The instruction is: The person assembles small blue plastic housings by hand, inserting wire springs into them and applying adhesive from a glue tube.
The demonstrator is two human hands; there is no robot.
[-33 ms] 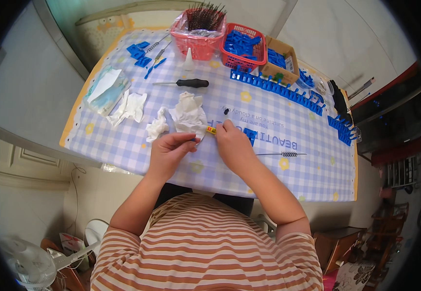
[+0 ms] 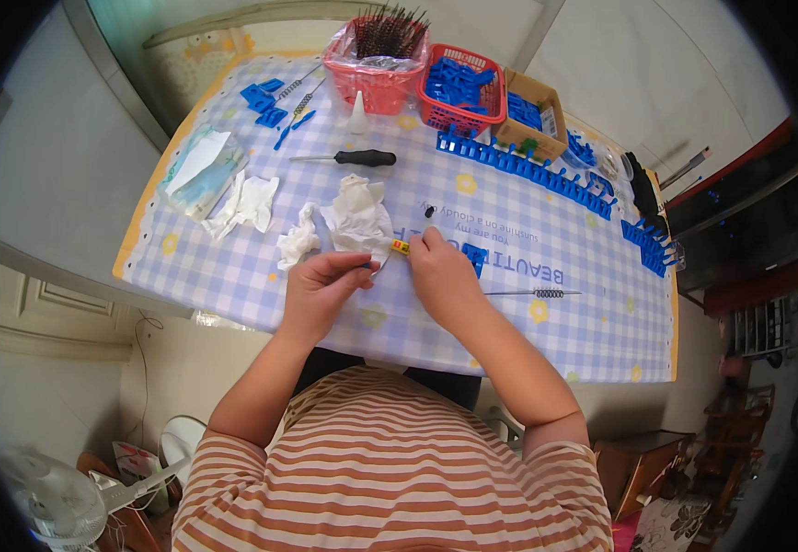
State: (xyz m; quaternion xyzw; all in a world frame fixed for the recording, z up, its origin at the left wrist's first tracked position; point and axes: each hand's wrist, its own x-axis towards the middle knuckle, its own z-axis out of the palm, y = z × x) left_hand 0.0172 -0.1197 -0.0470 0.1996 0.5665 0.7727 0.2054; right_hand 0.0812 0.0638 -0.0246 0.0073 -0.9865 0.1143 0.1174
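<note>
My left hand [image 2: 319, 287] is closed in a pinch on a small blue plastic piece [image 2: 366, 266], of which only a sliver shows. Close beside it, my right hand [image 2: 437, 272] is closed around a small tube with a yellow-and-red label [image 2: 401, 247]; most of it is hidden by the fingers. A small black-tipped piece [image 2: 430, 212] shows just beyond that fist. Crumpled white tissue [image 2: 359, 213] lies past my left hand. To the right of my right hand are a blue plastic part [image 2: 479, 258], partly covered, and a thin metal rod with a coil [image 2: 548, 293].
A black-handled screwdriver [image 2: 366, 158] and a white cone nozzle [image 2: 357, 114] are farther back. Red baskets [image 2: 432, 112] and a cardboard box [image 2: 509, 138] line the far edge. A row of blue clips [image 2: 528, 172] runs rightward. A tissue pack [image 2: 201, 179] lies left.
</note>
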